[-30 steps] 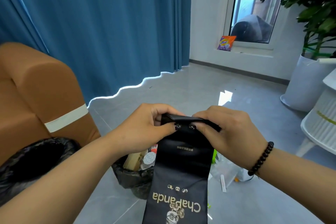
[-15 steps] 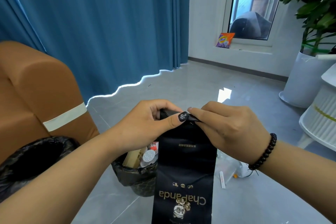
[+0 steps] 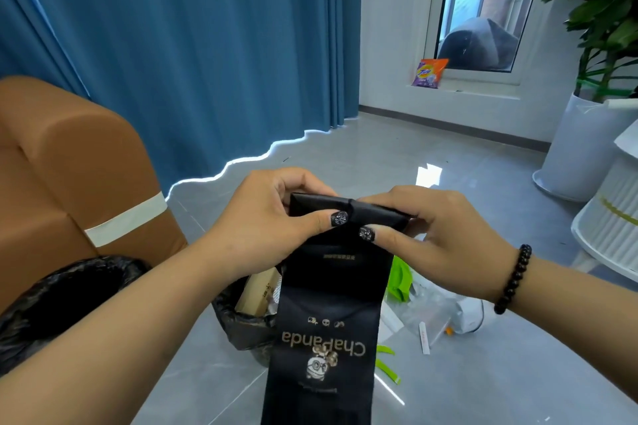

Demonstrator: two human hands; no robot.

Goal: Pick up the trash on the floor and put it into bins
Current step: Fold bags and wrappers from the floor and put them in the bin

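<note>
A long black paper bag (image 3: 328,314) printed "ChaPanda" hangs in front of me, upside down. My left hand (image 3: 266,221) and my right hand (image 3: 438,238) both pinch its folded top edge, thumbs close together at the middle. Behind the bag stands a small bin with a black liner (image 3: 241,324), holding a cardboard box and wrappers. A larger black-lined bin (image 3: 62,293) sits at the lower left. Loose trash lies on the floor to the right: clear plastic (image 3: 431,307), green strips (image 3: 386,366), a white stick (image 3: 424,338).
A brown sofa arm (image 3: 69,166) rises at the left, blue curtains (image 3: 207,45) behind it. At the right stand a white plant pot (image 3: 580,148) and a white ribbed basket (image 3: 614,221). An orange detergent packet (image 3: 429,72) leans on the window sill.
Both hands have kept hold of the bag's top and worked the fold over; my right thumb now sits lower than my left. The bag hangs in nearly the same place.
</note>
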